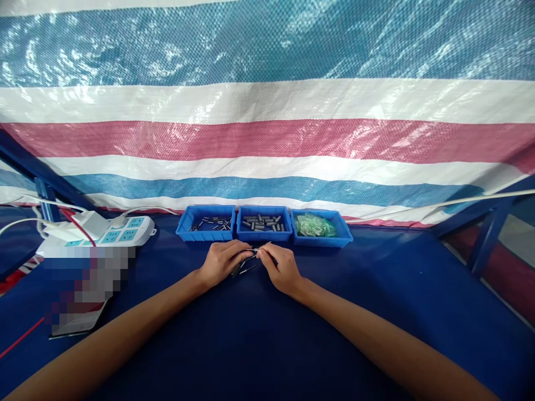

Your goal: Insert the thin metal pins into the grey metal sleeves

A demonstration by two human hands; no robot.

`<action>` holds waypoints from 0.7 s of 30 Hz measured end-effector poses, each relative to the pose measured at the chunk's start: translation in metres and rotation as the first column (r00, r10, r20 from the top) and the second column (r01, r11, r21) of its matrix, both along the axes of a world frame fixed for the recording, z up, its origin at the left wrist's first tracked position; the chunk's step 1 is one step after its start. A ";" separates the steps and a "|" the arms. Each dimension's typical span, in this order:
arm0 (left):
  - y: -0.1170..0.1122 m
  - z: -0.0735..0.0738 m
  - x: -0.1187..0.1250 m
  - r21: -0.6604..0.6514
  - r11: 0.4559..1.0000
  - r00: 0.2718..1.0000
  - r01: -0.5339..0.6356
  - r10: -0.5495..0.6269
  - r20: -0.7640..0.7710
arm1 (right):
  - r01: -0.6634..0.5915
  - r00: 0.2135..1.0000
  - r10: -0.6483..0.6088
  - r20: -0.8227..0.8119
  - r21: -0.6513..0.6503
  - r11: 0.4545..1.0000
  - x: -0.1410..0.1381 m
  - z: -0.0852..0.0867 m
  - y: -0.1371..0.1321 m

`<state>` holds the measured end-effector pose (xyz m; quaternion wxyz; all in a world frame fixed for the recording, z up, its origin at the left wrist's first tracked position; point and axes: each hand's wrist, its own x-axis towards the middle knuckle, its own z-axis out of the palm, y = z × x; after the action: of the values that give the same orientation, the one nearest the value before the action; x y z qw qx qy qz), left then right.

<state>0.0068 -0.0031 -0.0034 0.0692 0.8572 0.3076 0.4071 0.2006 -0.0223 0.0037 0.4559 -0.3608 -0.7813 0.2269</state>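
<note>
My left hand (223, 263) and my right hand (282, 270) meet over the blue table, just in front of three small blue bins. Both have fingers pinched around one slim, light-coloured stick (254, 250), mostly covered by the fingertips. Beneath the hands, several thin dark sticks with silvery parts (247, 269) lie on the table, partly hidden by my left hand. Similar thin sticks lie in the left bin (204, 236). Short grey tubes (259, 224) fill part of the middle bin (264, 236). Clear, greenish plastic pieces (314, 225) are heaped in the right bin (324, 241).
On the left, a white power strip (140, 229) carries plugs and cables. A flat dark-edged object (79, 326), partly pixelated, lies before it. Striped plastic sheeting (267, 139) hangs behind the bins. Blue metal frame bars (491, 239) stand at both sides.
</note>
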 end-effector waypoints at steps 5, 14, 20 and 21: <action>0.001 0.000 0.000 0.003 0.999 0.999 0.043 -0.043 -0.022 | -0.007 0.999 0.008 0.039 -0.016 1.000 -0.001 -0.004 0.001; -0.001 -0.001 0.000 0.053 0.998 0.992 0.025 -0.018 -0.125 | 0.016 1.000 -0.016 0.015 -0.004 1.000 -0.001 -0.002 0.000; 0.001 -0.002 0.000 0.076 0.997 0.995 0.013 -0.006 -0.097 | -0.049 0.997 0.046 0.056 0.056 0.997 -0.001 -0.003 -0.001; 0.000 -0.001 0.000 0.082 0.997 0.995 0.013 -0.005 -0.096 | -0.063 0.996 0.059 0.070 0.070 0.996 -0.001 -0.003 -0.001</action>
<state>0.0064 -0.0026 -0.0048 0.0205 0.8793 0.2898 0.3775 0.1999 -0.0236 0.0003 0.4349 -0.3275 -0.8146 0.2001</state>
